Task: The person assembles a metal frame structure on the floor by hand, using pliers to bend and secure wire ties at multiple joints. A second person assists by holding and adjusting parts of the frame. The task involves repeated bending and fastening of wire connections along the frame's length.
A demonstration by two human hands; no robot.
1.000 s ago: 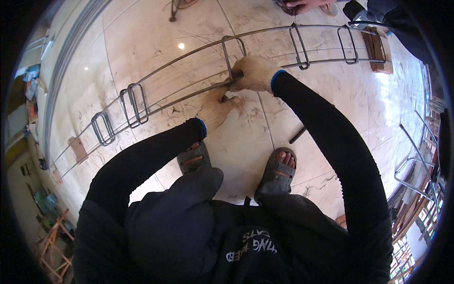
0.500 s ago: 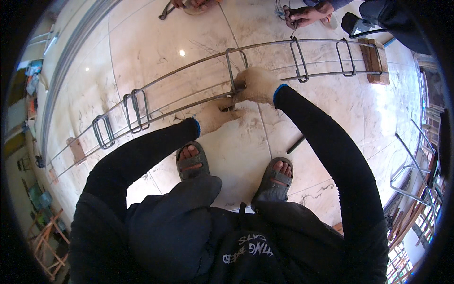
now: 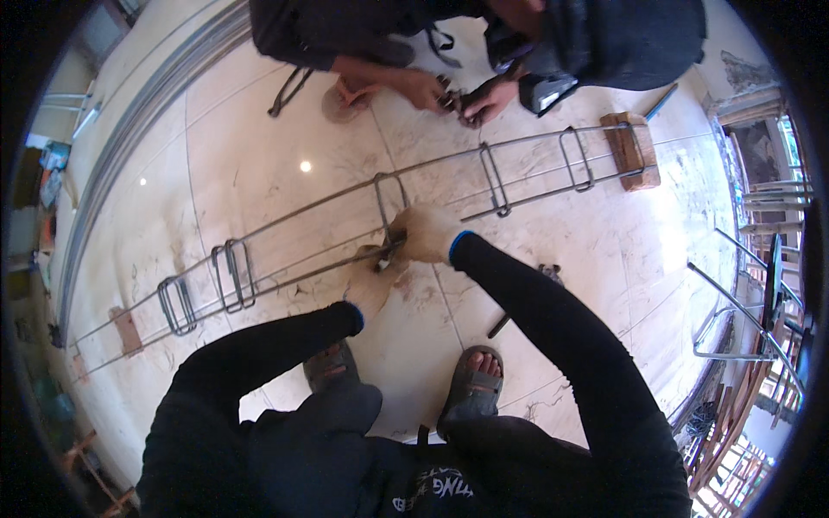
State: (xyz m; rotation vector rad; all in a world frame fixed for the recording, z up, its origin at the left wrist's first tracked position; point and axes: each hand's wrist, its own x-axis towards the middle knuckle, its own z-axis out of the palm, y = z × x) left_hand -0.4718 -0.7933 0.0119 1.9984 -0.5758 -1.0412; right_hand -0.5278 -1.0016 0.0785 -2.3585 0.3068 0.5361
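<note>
A long, narrow rebar frame (image 3: 302, 209) of thin steel bars runs across the floor, with rectangular wire stirrups (image 3: 495, 180) hung along it. At its middle, both gloved hands meet on the near bar. My right hand (image 3: 428, 233) is closed around the bar where a stirrup (image 3: 390, 192) crosses it. Just below and to the left, my left hand (image 3: 370, 283) is closed on the same bar, its fingertips close to the right hand. Any tie wire between the fingers is too small to make out.
Wooden blocks (image 3: 630, 148) support the frame's right end. Opposite me, a co-worker's hands (image 3: 471, 102) work on something small. A dark-handled tool (image 3: 499, 325) lies beyond my right sandal (image 3: 475, 386), partly behind my forearm. Long steel bars (image 3: 129, 138) lie at left; metal legs (image 3: 734, 311) stand at right.
My view has shifted, so the frame sits lower and further left in the picture. The co-worker has leaned in and brought both hands together. My hands stay at the same crossing.
</note>
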